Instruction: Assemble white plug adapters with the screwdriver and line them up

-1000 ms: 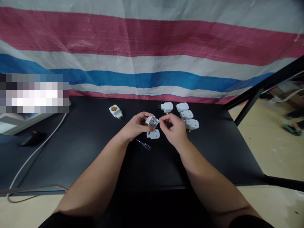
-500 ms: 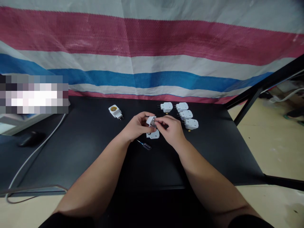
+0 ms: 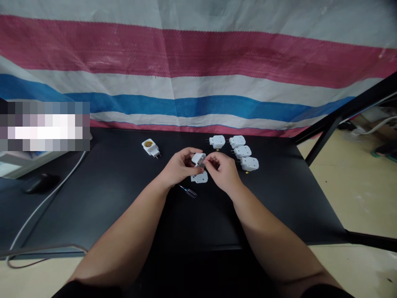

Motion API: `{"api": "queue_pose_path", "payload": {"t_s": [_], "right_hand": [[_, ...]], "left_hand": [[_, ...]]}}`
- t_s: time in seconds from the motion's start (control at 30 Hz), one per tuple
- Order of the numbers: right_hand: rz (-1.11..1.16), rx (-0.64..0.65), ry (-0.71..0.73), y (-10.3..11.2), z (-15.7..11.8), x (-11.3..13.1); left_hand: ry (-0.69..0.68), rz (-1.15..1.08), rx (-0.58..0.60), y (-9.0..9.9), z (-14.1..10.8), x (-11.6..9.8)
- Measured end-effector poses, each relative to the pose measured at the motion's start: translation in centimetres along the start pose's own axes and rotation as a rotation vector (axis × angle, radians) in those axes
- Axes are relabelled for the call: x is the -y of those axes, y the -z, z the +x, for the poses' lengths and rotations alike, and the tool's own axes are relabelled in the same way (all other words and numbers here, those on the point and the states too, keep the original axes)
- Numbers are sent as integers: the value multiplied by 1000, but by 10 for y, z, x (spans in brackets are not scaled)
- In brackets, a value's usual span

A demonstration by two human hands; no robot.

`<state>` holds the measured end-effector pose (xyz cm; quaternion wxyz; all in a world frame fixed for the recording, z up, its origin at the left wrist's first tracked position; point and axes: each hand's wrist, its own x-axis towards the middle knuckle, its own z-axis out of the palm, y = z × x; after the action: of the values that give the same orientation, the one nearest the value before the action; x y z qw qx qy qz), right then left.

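Note:
A small white plug housing (image 3: 197,158) is held between the thumb and fingers of my left hand (image 3: 181,166), its inner side facing right. The fingertips of my right hand (image 3: 221,167) are pinched together at the housing's right side; what they grip is too small to make out. Just below the hands a white cover piece (image 3: 202,177) lies on the black table (image 3: 124,174), partly hidden by my left thumb. A thin screwdriver with a clear handle (image 3: 190,193) rests nearer to me.
To the left lies a white plug (image 3: 150,145) with a round yellowish disc. Several white plugs (image 3: 242,151) stand at the right, with small brass bits near them. A black mouse (image 3: 41,183), a grey cable (image 3: 46,207) and a striped sheet (image 3: 198,54) surround the work area.
My right fingertips have shifted slightly at the housing, and the housing is turned a little, showing more of its inside. The view has tilted slightly.

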<state>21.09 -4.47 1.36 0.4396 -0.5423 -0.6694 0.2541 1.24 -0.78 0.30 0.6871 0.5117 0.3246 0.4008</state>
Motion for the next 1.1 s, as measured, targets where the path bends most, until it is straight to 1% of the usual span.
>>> {"api": "queue_pose_path", "payload": {"t_s": [0.13,0.23,0.4,0.5,0.63,0.73,0.8,0.93,1.0,1.1], "right_hand": [[35,3,-74,7,4,-5],[-59,32,-117,11,6,-12],[-307,133,-135,13,4,-18],[-360,192,-145,14,2,-18],[-291,185,-178,17,2,-15],[-202,150,-154,18,3,-12],[-102,134,-144,18,4,-10],[116,110,-172,15,3,-9],[173,92,-149,13,2,-11],[201,99,-102,11,2,-13]], "left_hand": [[-4,-3,-95,4,1,0],[-1,4,-154,8,2,0],[6,-8,-168,9,2,-2],[19,-22,-166,9,2,-3],[36,-51,-167,9,2,-3],[48,-70,-169,9,2,-4],[68,-74,-166,9,1,-5],[100,-95,-146,8,0,-8],[99,-113,-123,8,0,-8],[103,-118,-88,9,-1,-7]]}}
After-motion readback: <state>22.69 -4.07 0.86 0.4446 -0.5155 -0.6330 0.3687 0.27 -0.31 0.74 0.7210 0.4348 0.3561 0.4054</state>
